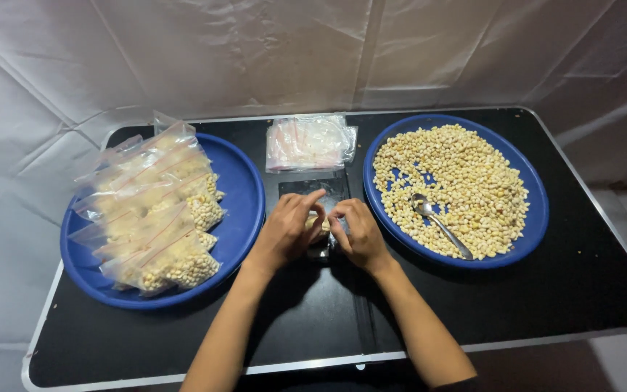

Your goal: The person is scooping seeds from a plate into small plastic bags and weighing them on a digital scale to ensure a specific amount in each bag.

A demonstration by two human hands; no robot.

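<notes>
My left hand (pixel 288 231) and my right hand (pixel 355 234) meet at the middle of the black table, both pinching a small clear bag of pale beans (pixel 318 226) between the fingertips. The bag rests on a small black scale (pixel 315 194), and the hands cover most of it. A stack of empty clear zip bags (pixel 309 141) lies just beyond the scale. At my right, a blue round tray (pixel 538 218) holds loose pale beans (pixel 466 181) and a metal spoon (pixel 438 223).
A second blue tray (pixel 244 196) at the left carries several filled zip bags of beans (pixel 157 210). The black table (pixel 560 290) has a metal rim. White sheeting hangs behind and around it.
</notes>
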